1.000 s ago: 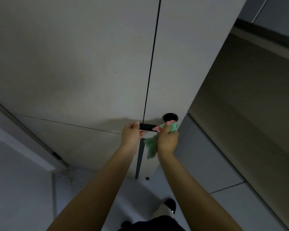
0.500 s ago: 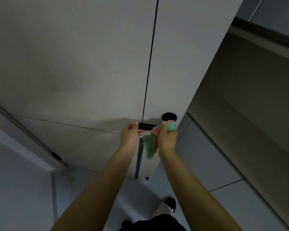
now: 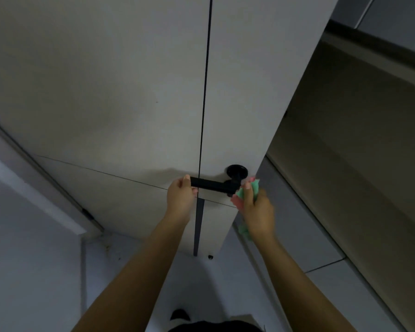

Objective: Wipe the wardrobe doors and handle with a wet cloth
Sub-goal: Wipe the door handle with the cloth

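Two bare arms reach forward and up to the wardrobe. The left hand [image 3: 180,198] curls its fingers round the free end of the black handle [image 3: 213,185] and holds it. The right hand [image 3: 258,212] grips a bunched green and pink cloth [image 3: 248,191], just beside the other end of the handle, where it bends into a round black base [image 3: 236,170]. The handle is a long bar. It lies sideways, from left to right, between the two hands. The right hand with the cloth is nearer the base end, so I think it will next rub along the bar toward the left hand. Behind the handle stand the pale wardrobe doors [image 3: 130,92], with a thin dark gap running up between them.
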`<action>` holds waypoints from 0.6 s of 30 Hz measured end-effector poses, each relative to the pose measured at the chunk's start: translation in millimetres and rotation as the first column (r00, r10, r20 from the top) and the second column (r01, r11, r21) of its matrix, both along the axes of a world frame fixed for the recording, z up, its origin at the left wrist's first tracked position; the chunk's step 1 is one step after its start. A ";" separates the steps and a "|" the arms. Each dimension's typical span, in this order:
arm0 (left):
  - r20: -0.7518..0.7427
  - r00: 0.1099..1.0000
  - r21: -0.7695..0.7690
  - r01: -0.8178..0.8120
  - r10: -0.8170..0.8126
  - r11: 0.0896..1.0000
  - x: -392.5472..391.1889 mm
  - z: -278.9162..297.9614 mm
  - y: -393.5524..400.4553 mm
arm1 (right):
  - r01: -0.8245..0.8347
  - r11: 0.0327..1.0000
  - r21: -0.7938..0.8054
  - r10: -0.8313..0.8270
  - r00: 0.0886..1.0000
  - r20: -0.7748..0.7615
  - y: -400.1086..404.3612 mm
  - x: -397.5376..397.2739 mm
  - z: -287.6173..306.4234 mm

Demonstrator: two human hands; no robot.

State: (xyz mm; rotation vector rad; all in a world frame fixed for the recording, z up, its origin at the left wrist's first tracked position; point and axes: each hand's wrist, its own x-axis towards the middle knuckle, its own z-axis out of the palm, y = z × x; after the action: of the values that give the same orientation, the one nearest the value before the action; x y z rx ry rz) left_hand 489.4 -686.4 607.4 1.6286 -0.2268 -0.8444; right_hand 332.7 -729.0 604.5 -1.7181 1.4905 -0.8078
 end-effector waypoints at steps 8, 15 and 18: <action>0.025 0.968 -0.025 -0.251 0.251 0.968 -29.6 1.1 45.1 | -0.260 0.964 -0.055 0.263 0.963 0.053 19.2 -46.0 2.6; 0.001 0.911 -0.062 -0.411 0.412 0.909 -51.8 5.3 107.0 | -0.454 0.883 -0.121 0.465 0.879 0.101 71.4 -72.4 -1.6; -0.061 0.900 -0.131 -0.436 0.431 0.891 -66.6 5.2 135.3 | -0.474 0.869 -0.142 0.493 0.857 0.150 90.7 -80.8 -2.6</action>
State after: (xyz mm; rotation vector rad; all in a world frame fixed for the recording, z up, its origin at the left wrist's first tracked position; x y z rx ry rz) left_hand 422.8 -551.1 612.6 1.4539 0.0991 -0.4949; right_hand 251.9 -638.3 601.8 -1.9237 0.8449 -0.7473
